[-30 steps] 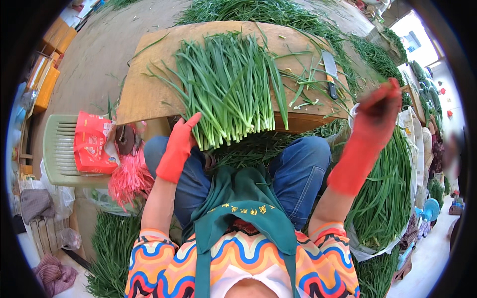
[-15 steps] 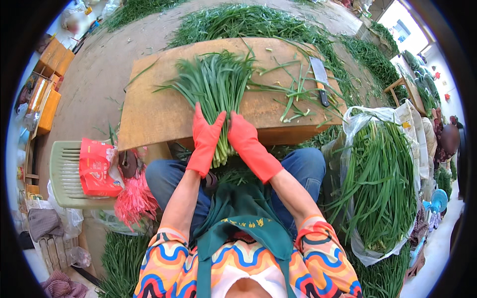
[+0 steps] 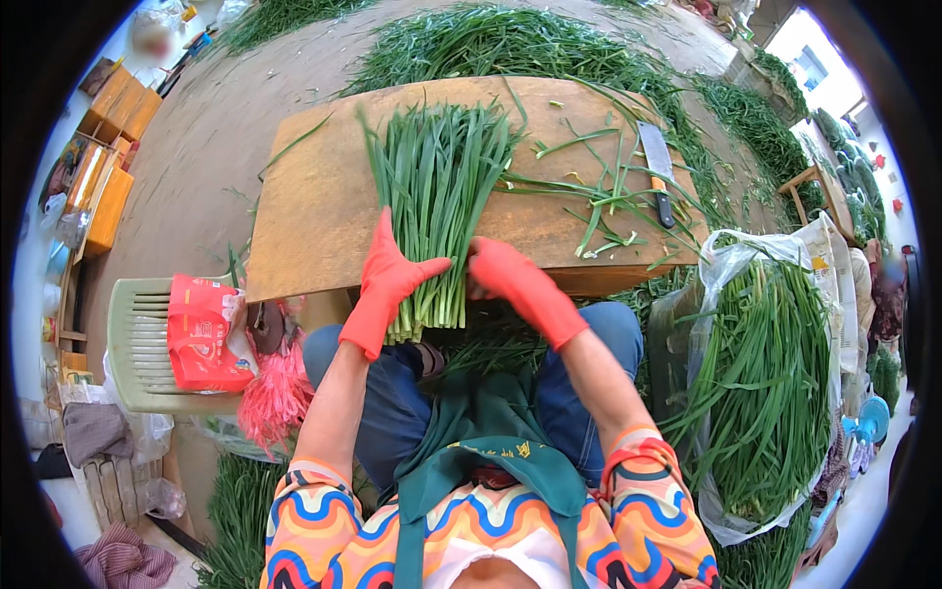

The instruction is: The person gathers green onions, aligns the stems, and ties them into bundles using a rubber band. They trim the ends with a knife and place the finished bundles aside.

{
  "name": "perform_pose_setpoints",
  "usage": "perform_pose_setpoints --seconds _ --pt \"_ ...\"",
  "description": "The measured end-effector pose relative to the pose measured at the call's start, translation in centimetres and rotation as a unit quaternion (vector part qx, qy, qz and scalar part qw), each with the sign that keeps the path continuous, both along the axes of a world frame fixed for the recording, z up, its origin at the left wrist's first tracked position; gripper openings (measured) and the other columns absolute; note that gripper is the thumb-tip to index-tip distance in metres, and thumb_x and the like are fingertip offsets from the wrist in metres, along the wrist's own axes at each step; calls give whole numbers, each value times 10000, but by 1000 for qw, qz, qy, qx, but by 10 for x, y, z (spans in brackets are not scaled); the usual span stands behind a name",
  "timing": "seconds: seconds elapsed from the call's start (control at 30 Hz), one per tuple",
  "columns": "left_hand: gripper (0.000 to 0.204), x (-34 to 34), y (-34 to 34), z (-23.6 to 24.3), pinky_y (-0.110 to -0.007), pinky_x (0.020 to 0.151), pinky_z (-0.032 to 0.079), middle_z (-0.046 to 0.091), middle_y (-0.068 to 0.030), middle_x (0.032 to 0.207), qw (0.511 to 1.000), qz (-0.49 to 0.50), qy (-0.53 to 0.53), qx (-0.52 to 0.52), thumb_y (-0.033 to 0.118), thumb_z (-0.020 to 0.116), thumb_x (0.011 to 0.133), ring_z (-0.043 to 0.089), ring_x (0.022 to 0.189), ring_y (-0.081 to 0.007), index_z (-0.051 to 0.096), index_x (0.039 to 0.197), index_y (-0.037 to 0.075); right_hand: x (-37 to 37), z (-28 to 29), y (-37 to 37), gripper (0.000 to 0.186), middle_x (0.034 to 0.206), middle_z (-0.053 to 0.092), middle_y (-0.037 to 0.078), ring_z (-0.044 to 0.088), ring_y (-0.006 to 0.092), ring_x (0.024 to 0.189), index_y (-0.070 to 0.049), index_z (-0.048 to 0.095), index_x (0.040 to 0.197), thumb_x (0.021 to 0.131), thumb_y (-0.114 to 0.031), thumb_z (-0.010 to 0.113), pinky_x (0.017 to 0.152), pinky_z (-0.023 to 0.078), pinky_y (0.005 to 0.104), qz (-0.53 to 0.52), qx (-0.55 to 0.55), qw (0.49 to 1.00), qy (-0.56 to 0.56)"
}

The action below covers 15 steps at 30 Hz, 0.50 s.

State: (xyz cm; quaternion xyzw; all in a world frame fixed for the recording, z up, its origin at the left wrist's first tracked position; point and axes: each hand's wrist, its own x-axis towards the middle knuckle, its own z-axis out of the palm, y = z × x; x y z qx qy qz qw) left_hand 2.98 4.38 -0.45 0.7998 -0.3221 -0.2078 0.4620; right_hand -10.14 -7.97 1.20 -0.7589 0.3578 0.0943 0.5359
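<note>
A thick bunch of garlic chives [image 3: 442,182] lies on the wooden table [image 3: 314,231], green tips pointing away and pale cut ends hanging over the near edge. My left hand [image 3: 391,280], in a red rubber glove, grips its left side, with the thumb laid across the stalks. At the right side of the stalks is my right hand [image 3: 515,285], gloved in red too, its fingers curled in. Whether those fingers hold anything is hidden. A cleaver [image 3: 655,152] with a black and wooden handle rests on the table's right part, beside loose chive stalks [image 3: 599,191].
To the right stands a clear plastic bag [image 3: 726,255] full of chives. A green plastic stool [image 3: 137,378] on the left carries a red package [image 3: 201,329] and pink strings [image 3: 275,393]. A large chive heap [image 3: 491,44] lies beyond the table.
The bunch has spread wider and flatter, its leaves straighter. My right hand has drawn away to the right and curled its fingers, while my left hand stays on the stalks.
</note>
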Motion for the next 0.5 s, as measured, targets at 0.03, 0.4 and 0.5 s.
perform_pose_setpoints --seconds 0.03,0.4,0.5 --pt "1136 0 2 1 -327 988 323 381 -171 1326 1000 10 10 -2 206 837 518 400 1197 -269 124 1388 53 -4 -7 -17 276 741 637 108 611 183 547 -21 534 1043 841 -154 403 492 478 316 43 -26 998 39" --pt "956 23 16 -26 -341 1004 299 344 -185 1351 992 78 17 -101 154 764 647 359 1230 -276 161 1380 41 13 22 -24 187 642 611 18 574 93 514 -130 596 983 828 -195 514 419 384 236 -6 4 1000 -13" --pt "911 27 15 -34 -325 1011 278 304 -168 1377 990 70 -4 -120 93 732 686 320 1253 -250 148 1383 46 16 12 -36 188 635 610 21 573 91 509 -101 593 975 824 -182 516 418 387 229 -59 52 993 -90"
